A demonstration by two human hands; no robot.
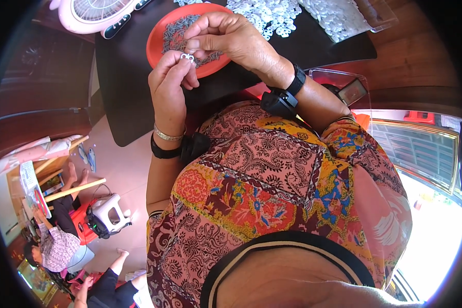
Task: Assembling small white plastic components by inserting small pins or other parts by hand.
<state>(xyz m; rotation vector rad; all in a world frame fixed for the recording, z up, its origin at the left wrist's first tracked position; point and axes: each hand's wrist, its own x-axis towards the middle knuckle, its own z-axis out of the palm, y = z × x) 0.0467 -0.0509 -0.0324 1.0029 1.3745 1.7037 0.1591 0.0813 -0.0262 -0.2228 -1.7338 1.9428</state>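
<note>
Between the thumb and fingers of my left hand [170, 87] is a small white plastic piece with holes [188, 57]. My right hand [236, 43] is closed in a pinch just above that piece, its fingertips almost touching it. Whatever sits in the right fingertips is too small to make out. Both hands are over a round orange-red plate [154, 45], which holds a heap of small grey screw-like parts [175, 32]. Part of the heap is hidden behind my fingers.
The plate stands on a dark table [123, 102]. Beyond it lie loose white pieces [272, 15] and a clear bag of more [339, 23]. A pink fan [100, 14] stands at the far left. Other people sit at the lower left near a white stool [115, 213].
</note>
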